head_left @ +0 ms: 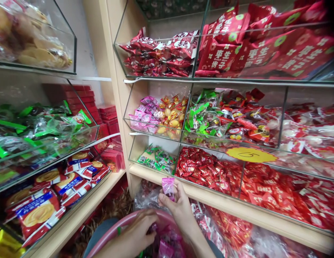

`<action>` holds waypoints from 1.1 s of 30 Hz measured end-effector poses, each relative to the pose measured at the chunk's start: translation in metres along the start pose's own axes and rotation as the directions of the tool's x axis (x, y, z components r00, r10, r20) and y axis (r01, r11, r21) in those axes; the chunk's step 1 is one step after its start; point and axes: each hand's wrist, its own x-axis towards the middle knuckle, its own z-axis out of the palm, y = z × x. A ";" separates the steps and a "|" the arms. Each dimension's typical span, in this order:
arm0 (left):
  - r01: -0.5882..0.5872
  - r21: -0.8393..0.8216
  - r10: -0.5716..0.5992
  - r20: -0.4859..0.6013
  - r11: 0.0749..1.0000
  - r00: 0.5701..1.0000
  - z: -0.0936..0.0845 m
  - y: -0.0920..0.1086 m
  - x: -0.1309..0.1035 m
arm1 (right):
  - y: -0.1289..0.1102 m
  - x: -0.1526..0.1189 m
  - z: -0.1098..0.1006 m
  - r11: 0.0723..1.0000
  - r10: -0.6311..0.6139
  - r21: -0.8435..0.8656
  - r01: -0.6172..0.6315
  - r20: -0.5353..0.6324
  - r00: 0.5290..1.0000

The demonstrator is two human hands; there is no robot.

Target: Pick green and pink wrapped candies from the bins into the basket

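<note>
My right hand [175, 200] is raised above the rim of a pink basin [103, 231]. Between its thumb and fingers it pinches a small pink-purple candy packet [168, 185], held upright. Lower down, my left hand [140, 229] reaches into the basin with its fingers curled around a dark purple candy packet [153, 228], only partly visible. More purple packets [168, 247] lie in the basin beneath both hands. Some green-edged wrappers show at the basin's bottom, partly hidden by my left hand.
Glass-fronted bins ahead hold pink packets [145, 114], yellow packets [170, 118], green packets [157, 157] and red candies [201, 168]. A wooden shelf edge [217, 200] runs beyond my right hand. Biscuit packs [37, 211] fill a left bin. Plastic bags [149, 197] sit below the shelf.
</note>
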 end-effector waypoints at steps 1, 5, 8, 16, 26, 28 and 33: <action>-0.003 -0.036 0.001 -0.041 0.999 0.999 -0.005 0.003 0.003 | 0.000 0.000 0.000 1.000 -0.009 -0.012 0.009 -0.004 1.000; -0.014 -0.353 -0.090 -0.276 0.936 0.957 -0.033 0.028 0.018 | 0.000 0.000 -0.002 0.994 -0.052 -0.088 0.056 0.051 0.997; -0.052 -0.534 -0.131 -0.299 0.844 0.945 -0.045 0.047 0.026 | 0.001 -0.001 -0.001 0.984 -0.068 -0.154 0.086 0.119 0.991; -0.044 -0.537 -0.151 -0.313 0.842 0.937 -0.042 0.042 0.021 | 0.008 -0.009 -0.002 0.980 0.035 -0.198 0.013 0.236 0.971; 0.122 -0.077 -0.130 -0.101 0.989 0.986 -0.037 0.029 -0.009 | 0.005 0.003 -0.011 0.963 -0.060 -0.261 0.070 0.046 0.997; 0.121 0.013 -0.119 -0.096 0.993 0.988 -0.023 0.028 -0.012 | 0.008 0.002 -0.010 0.963 -0.059 -0.259 0.073 0.058 0.997; 0.152 0.127 -0.153 0.000 0.980 0.988 0.002 0.019 -0.009 | 0.017 0.001 -0.008 0.959 -0.055 -0.275 0.074 0.077 0.996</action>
